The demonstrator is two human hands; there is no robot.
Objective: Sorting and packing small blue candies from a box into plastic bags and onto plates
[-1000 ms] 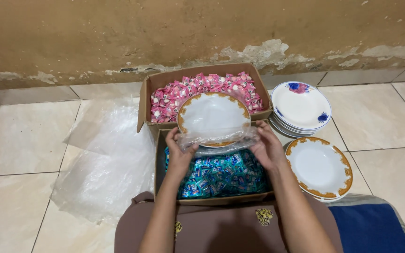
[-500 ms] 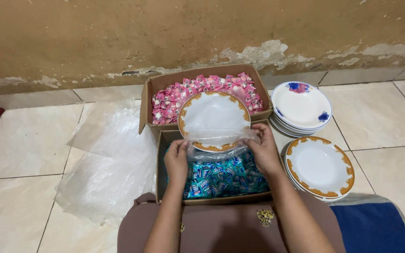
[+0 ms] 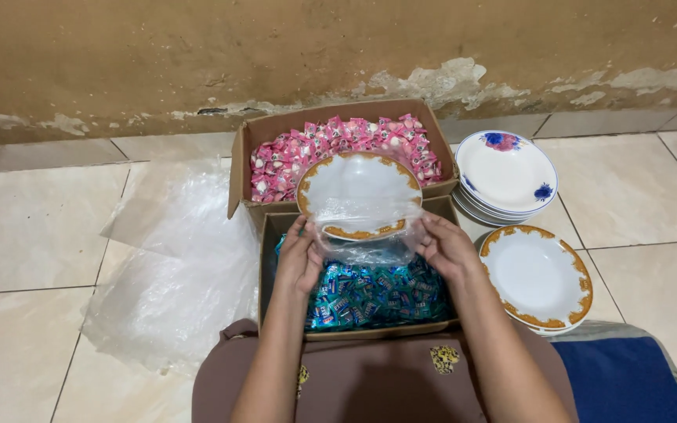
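Two hands at work over the near carton of blue-wrapped sweets. Left hand and right hand each pinch an edge of a clear plastic bag, fingers curled and closed on the film; the gold-rimmed plate sits inside or under it, held above the carton's far edge. Beyond the carton: a second carton of pink sweets. Right of it: a plate stack with blue flowers, nearer a gold-rimmed stack. Left of it: loose plastic sheets on tile. Step judged: bagging or unbagging the plate; which one cannot be told. Next move likely needs steady, even pull on both edges, plate kept level.
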